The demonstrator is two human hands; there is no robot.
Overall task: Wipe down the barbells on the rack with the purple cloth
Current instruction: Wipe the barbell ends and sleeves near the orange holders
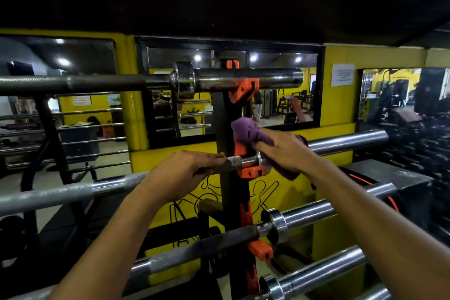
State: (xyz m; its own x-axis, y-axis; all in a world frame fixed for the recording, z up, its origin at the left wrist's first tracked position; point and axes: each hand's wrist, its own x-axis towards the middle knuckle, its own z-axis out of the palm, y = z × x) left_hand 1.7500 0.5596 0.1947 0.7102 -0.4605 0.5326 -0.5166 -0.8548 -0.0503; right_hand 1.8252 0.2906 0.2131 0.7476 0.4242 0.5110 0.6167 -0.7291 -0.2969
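- While my left hand curls around the shaft of the second barbell just left of centre frame, my fingers are wrapped over the steel and gripping it right beside the upright.
- My right hand is bunched around the purple cloth, clamped on it and pressing it against the same bar's collar, a touch right of centre.
- Part of the cloth pokes up above my knuckles, and another fold hangs out below my palm.
- That bar's chrome sleeve runs off toward the right edge of the frame.
- The black rack post stands dead centre, with orange cradles holding each bar.
- Up top, the highest barbell sits level across the upper middle.
- Lower right, two more barbells rest in their cradles, angled across the frame.
- Behind it all, a yellow wall with mirrors.
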